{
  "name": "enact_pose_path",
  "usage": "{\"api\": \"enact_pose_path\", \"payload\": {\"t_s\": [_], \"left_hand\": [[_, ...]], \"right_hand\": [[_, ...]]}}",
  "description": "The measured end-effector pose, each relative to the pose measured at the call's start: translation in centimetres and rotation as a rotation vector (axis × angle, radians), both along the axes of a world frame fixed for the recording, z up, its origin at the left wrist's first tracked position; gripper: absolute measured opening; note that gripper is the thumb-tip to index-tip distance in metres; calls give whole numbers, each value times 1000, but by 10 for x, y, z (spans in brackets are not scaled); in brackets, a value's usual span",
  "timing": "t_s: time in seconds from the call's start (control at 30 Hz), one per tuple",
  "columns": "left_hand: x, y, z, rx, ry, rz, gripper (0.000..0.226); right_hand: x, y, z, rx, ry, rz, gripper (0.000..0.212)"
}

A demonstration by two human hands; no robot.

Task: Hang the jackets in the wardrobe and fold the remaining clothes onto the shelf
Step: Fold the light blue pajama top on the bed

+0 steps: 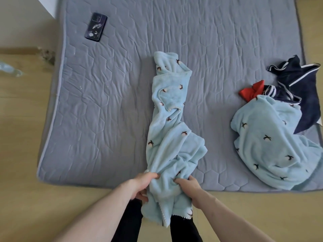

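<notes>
A light blue fleece garment [172, 119] with small dark prints lies stretched lengthwise down the middle of the grey mattress [108, 105]. Its near end hangs over the mattress edge. My left hand [142, 184] grips that end from the left, and my right hand [189, 187] grips it from the right, both bunching the fabric. A second light blue fleece piece [267, 144] with the same print lies crumpled at the right. Behind it sits a navy garment [300, 89] with white trim and a red bow [251, 92].
A dark phone [96, 27] lies at the mattress's far left corner. Wooden floor [22, 137] surrounds the mattress on the left and the near side. My black-clad legs [131, 224] stand below the hanging fabric. A pale object [10, 69] lies on the floor at far left.
</notes>
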State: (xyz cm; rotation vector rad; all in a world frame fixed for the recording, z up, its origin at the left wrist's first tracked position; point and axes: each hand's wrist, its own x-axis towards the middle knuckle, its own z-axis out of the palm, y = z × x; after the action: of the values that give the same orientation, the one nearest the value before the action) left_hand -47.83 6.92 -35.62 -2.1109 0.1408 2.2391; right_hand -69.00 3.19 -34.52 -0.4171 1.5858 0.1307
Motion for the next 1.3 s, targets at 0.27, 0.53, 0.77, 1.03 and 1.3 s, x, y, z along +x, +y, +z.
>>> {"api": "enact_pose_path", "payload": {"t_s": [0.27, 0.53, 0.77, 1.03, 1.3], "left_hand": [[9, 5, 80, 112, 6, -149, 61], [13, -104, 107, -324, -322, -152, 53], [47, -240, 115, -327, -72, -136, 26], [90, -324, 55, -532, -217, 517, 45], [68, -272, 10, -719, -400, 59, 44]], "right_hand": [[15, 9, 67, 134, 122, 243, 51], [33, -105, 102, -257, 180, 440, 55], [43, -243, 116, -44, -78, 348, 21], [55, -321, 50, -301, -167, -424, 50], [22, -226, -29, -644, 371, 102, 81]]}}
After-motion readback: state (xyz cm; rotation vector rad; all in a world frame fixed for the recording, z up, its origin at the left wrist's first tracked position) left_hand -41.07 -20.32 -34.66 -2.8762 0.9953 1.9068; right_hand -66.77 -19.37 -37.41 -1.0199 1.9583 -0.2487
